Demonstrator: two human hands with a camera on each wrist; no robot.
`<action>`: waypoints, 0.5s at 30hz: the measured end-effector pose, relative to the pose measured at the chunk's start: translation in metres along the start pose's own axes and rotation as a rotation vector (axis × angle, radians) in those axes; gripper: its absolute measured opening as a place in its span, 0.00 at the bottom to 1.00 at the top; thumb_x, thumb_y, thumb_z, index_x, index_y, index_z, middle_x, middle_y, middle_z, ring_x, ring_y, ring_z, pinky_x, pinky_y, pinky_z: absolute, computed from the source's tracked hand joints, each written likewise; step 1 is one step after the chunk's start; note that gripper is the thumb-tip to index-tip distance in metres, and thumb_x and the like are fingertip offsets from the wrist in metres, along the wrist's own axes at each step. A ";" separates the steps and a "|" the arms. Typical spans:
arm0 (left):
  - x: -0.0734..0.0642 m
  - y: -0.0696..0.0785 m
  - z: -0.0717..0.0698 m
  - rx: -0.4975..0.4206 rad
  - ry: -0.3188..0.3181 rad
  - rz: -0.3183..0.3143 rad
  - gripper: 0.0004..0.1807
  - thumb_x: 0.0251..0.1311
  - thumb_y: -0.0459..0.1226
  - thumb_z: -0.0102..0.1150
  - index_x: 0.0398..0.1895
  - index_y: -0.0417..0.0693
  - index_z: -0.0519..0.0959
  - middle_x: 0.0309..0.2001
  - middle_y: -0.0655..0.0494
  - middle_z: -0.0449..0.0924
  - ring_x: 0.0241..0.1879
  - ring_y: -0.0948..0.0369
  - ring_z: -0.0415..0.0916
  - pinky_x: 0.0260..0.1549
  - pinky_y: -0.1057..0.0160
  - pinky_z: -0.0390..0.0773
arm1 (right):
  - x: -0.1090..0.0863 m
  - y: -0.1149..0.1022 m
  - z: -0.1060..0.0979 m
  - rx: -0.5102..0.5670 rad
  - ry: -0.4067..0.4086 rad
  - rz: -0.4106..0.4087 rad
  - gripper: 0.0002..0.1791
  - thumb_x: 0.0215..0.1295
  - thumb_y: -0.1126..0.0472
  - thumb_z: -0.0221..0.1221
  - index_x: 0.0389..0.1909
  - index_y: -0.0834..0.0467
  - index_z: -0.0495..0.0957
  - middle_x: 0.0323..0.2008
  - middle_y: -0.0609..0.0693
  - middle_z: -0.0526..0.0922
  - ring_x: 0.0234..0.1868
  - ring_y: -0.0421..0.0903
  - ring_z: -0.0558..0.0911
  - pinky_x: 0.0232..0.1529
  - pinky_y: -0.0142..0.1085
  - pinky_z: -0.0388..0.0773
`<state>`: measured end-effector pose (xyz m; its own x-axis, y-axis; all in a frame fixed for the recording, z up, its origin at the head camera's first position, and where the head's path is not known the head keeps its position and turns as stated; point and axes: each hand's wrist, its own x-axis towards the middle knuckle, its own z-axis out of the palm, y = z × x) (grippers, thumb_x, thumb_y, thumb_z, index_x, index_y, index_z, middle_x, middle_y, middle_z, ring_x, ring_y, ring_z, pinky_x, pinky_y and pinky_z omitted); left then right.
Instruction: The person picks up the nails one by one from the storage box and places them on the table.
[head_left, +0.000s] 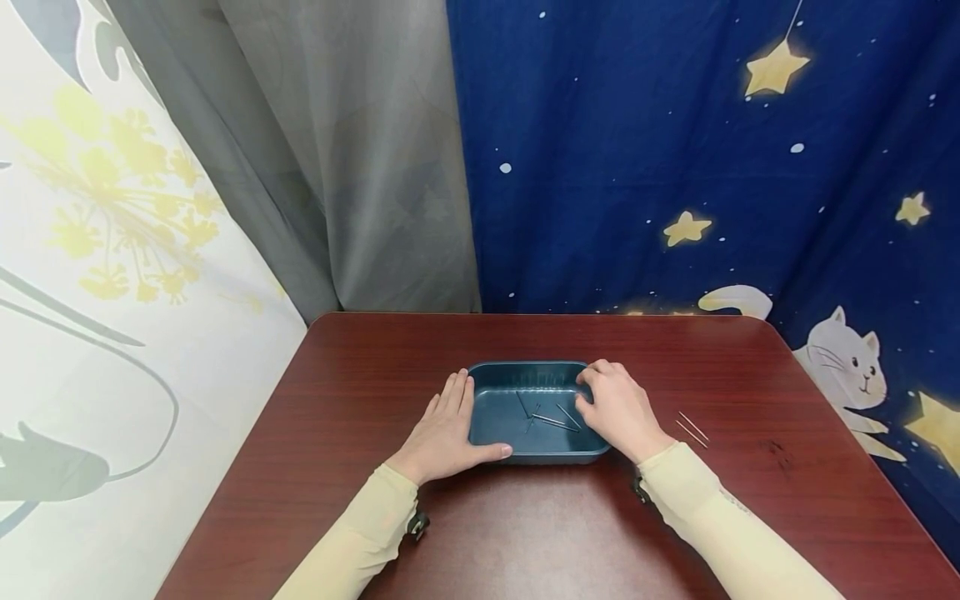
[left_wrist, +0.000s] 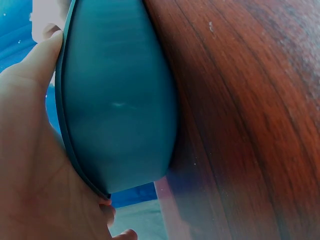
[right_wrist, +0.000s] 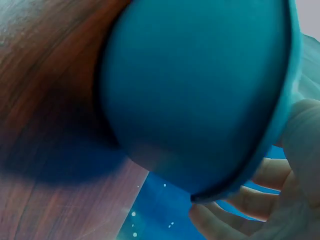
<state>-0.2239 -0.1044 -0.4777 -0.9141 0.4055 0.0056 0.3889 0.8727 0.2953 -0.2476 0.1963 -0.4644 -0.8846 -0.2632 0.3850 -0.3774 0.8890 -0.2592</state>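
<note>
A dark teal rectangular tray (head_left: pixel 540 457) stands on the table in the head view, with several thin metal nail-like pieces (head_left: pixel 555 422) scattered on its floor. My left hand (head_left: pixel 447 437) rests against its left end, fingers straight along the side and thumb on the front rim. The left wrist view shows that thumb (left_wrist: pixel 50 50) at the rim. My right hand (head_left: pixel 618 408) reaches over the right end, thumb and forefinger bent inward and apart over the tray. Nothing shows between them. In the right wrist view, spread fingers (right_wrist: pixel 255 200) hang beside the rim.
Two thin light-coloured pins (head_left: pixel 692 434) lie on the reddish-brown wooden table (head_left: pixel 360 375), right of the tray. A grey curtain (head_left: pixel 382 167) and a blue star-patterned curtain (head_left: pixel 600 167) hang behind the table's far edge.
</note>
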 end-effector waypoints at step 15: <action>0.001 -0.001 0.002 -0.016 0.010 0.005 0.72 0.47 0.83 0.42 0.81 0.39 0.41 0.81 0.50 0.29 0.79 0.52 0.31 0.73 0.46 0.48 | -0.001 -0.008 0.024 -0.100 -0.068 -0.179 0.11 0.55 0.58 0.71 0.38 0.58 0.87 0.37 0.49 0.80 0.40 0.49 0.79 0.32 0.45 0.83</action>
<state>-0.2247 -0.1044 -0.4796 -0.9133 0.4068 0.0166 0.3916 0.8664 0.3100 -0.2508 0.1803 -0.4840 -0.8236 -0.4420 0.3553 -0.5040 0.8577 -0.1013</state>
